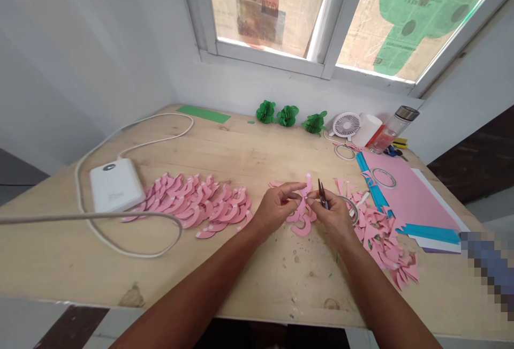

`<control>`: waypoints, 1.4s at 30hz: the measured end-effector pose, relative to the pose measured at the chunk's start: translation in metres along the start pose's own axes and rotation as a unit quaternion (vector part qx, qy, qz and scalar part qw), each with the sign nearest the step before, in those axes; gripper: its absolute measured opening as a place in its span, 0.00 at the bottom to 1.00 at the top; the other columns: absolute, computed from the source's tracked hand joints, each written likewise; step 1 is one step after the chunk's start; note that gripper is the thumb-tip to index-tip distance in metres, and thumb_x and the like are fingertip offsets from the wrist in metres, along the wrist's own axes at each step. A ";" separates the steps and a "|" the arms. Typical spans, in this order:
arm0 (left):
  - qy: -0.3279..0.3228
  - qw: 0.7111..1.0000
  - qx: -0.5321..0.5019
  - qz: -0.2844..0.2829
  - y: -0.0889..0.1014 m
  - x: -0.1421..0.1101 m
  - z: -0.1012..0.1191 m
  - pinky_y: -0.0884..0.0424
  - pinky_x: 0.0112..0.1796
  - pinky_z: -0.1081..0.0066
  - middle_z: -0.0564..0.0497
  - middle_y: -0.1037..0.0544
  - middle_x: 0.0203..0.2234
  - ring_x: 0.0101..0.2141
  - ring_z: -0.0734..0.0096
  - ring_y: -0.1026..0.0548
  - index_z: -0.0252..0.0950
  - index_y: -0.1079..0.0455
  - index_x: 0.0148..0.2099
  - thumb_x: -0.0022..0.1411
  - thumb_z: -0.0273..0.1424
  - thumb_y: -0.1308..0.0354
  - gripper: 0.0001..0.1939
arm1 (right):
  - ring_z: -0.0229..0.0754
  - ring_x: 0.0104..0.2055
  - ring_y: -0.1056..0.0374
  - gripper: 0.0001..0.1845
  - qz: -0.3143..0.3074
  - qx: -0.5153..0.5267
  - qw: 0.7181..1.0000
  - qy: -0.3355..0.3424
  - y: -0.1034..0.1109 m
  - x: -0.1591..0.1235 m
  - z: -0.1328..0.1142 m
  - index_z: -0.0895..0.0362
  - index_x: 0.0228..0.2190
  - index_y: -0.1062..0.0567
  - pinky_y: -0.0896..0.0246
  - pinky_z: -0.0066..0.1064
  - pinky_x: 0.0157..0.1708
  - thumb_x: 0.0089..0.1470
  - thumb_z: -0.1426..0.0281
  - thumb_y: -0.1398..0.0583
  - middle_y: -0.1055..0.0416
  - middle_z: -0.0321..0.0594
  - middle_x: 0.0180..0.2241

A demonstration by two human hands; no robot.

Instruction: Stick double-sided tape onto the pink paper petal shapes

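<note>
Both hands meet above the middle of the wooden table (pixel 249 274). My left hand (pixel 277 207) pinches a curved pink paper piece (pixel 307 184) that stands up between the fingers. My right hand (pixel 334 215) is closed round small dark scissors (pixel 322 192), their tips pointing up beside the pink piece. More curved pink pieces (pixel 301 226) lie on the table just under the hands.
A spread of pink curved pieces (pixel 193 204) lies left, beside a white power bank (pixel 115 184) with a looping cable (pixel 120 250). Pink scraps (pixel 385 236), pink and blue sheets (pixel 405 194), tape rings, a small fan (pixel 347 124), a bottle (pixel 393 127) and green paper balls (pixel 287 115) lie right and back.
</note>
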State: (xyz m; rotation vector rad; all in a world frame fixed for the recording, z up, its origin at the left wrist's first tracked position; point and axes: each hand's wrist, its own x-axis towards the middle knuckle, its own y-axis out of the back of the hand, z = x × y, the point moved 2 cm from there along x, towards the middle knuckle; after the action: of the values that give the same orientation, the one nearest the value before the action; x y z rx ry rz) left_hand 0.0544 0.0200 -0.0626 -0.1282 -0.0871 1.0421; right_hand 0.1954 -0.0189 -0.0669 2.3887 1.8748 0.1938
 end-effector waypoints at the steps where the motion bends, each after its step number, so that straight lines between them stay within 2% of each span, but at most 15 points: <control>1: -0.002 1.000 0.003 -0.002 -0.001 0.000 0.000 0.34 0.27 0.74 0.50 0.29 0.28 0.26 0.76 0.32 0.33 0.32 0.49 0.49 0.28 0.44 0.23 | 0.32 0.20 0.48 0.11 0.004 -0.006 1.000 -0.001 0.000 0.000 0.001 0.58 0.25 0.29 0.53 0.24 0.19 0.41 0.64 0.39 0.40 0.31 0.19; 5: -0.014 1.000 0.012 -0.008 -0.002 -0.001 0.000 0.35 0.28 0.75 0.49 0.28 0.29 0.28 0.75 0.32 0.34 0.31 0.50 0.49 0.28 0.44 0.23 | 0.31 0.19 0.48 0.10 0.013 -0.026 1.000 0.007 0.002 0.000 0.001 0.59 0.24 0.29 0.53 0.24 0.18 0.41 0.64 0.39 0.40 0.31 0.18; 10: -0.005 1.000 -0.011 -0.021 -0.003 0.000 -0.001 0.37 0.25 0.77 0.51 0.28 0.26 0.24 0.77 0.33 0.34 0.33 0.51 0.50 0.28 0.44 0.24 | 0.30 0.18 0.49 0.09 0.030 -0.037 0.999 0.006 0.002 -0.001 0.000 0.59 0.24 0.29 0.55 0.23 0.17 0.41 0.66 0.39 0.40 0.31 0.17; 15: -0.018 0.997 -0.073 0.036 -0.001 0.001 -0.004 0.33 0.27 0.76 0.47 0.28 0.37 0.30 0.74 0.29 0.35 0.35 0.51 0.47 0.27 0.41 0.25 | 0.31 0.19 0.49 0.10 0.037 -0.039 0.999 0.008 0.001 -0.001 0.000 0.60 0.25 0.29 0.55 0.23 0.17 0.41 0.65 0.39 0.40 0.31 0.18; 18: 0.014 0.996 -0.071 0.058 0.000 0.002 -0.008 0.32 0.24 0.76 0.48 0.27 0.31 0.28 0.72 0.28 0.32 0.33 0.44 0.47 0.29 0.40 0.19 | 0.31 0.19 0.49 0.10 0.035 -0.062 0.997 0.017 0.001 -0.002 -0.003 0.59 0.25 0.29 0.55 0.24 0.17 0.42 0.65 0.40 0.41 0.31 0.17; 21: 0.027 0.998 -0.048 0.040 0.000 0.003 -0.012 0.33 0.22 0.77 0.50 0.28 0.25 0.24 0.76 0.31 0.30 0.31 0.35 0.48 0.31 0.40 0.11 | 0.31 0.18 0.50 0.09 0.026 -0.088 0.995 0.023 0.000 -0.003 -0.005 0.60 0.24 0.29 0.55 0.24 0.17 0.42 0.65 0.40 0.41 0.31 0.17; 24: 0.025 0.999 -0.031 0.025 -0.001 0.003 -0.013 0.33 0.22 0.77 0.53 0.30 0.22 0.22 0.79 0.33 0.30 0.31 0.30 0.50 0.32 0.42 0.09 | 0.31 0.18 0.50 0.09 0.022 -0.107 0.994 0.026 -0.001 -0.003 -0.005 0.60 0.24 0.29 0.55 0.24 0.17 0.42 0.66 0.40 0.40 0.31 0.17; 32: 0.032 0.999 -0.015 0.030 0.000 0.004 -0.014 0.34 0.22 0.78 0.54 0.31 0.19 0.21 0.79 0.33 0.30 0.31 0.27 0.49 0.33 0.42 0.09 | 0.31 0.17 0.52 0.09 -0.003 -0.099 0.995 0.016 -0.003 -0.002 0.001 0.59 0.24 0.30 0.59 0.24 0.16 0.42 0.65 0.41 0.45 0.29 0.14; 42: 0.006 0.999 0.004 0.036 0.000 0.004 -0.013 0.37 0.22 0.78 0.55 0.32 0.18 0.20 0.80 0.35 0.31 0.31 0.26 0.48 0.32 0.42 0.08 | 0.31 0.18 0.50 0.08 -0.006 -0.080 0.997 0.015 -0.003 -0.003 -0.002 0.58 0.24 0.31 0.56 0.24 0.17 0.41 0.66 0.41 0.42 0.30 0.16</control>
State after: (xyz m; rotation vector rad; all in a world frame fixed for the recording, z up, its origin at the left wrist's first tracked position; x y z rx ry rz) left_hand 0.0580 0.0223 -0.0751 -0.1308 -0.0666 1.1133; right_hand 0.1918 -0.0216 -0.0654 2.2802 1.8111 0.3665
